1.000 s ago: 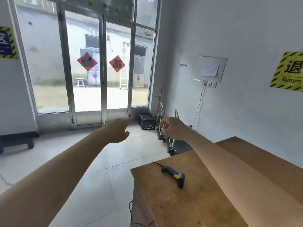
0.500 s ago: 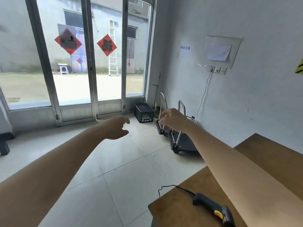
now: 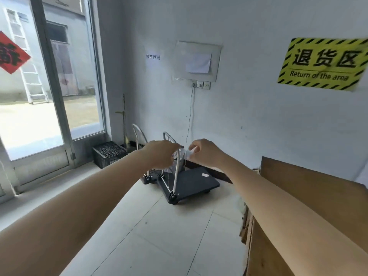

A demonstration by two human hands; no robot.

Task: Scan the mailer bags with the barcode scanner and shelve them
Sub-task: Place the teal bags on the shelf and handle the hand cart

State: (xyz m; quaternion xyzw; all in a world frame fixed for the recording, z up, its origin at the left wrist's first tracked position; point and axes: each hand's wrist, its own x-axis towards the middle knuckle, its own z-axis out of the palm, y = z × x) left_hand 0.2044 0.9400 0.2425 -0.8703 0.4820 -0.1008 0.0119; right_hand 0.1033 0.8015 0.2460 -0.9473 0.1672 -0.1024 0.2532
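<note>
Wooden table [image 3: 318, 192] edges in at 4 o'clock; pale floor tiles [image 3: 159, 236] and a black cart [image 3: 191, 183] lie at 12. My right hand [image 3: 205, 153] pinches a small white scrap [image 3: 189, 154]; my left hand [image 3: 159, 154] curls its fingers just beside it, contact unclear. Half a second ago the hands were apart and the scanner showed at 5.

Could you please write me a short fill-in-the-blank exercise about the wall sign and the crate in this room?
1. The striped wall sign has a ____ background.
2. Its English line reads "Return of the ____".
3. The crate beside the glass door is ____ in colour.
Missing words: yellow; area; black.
</note>
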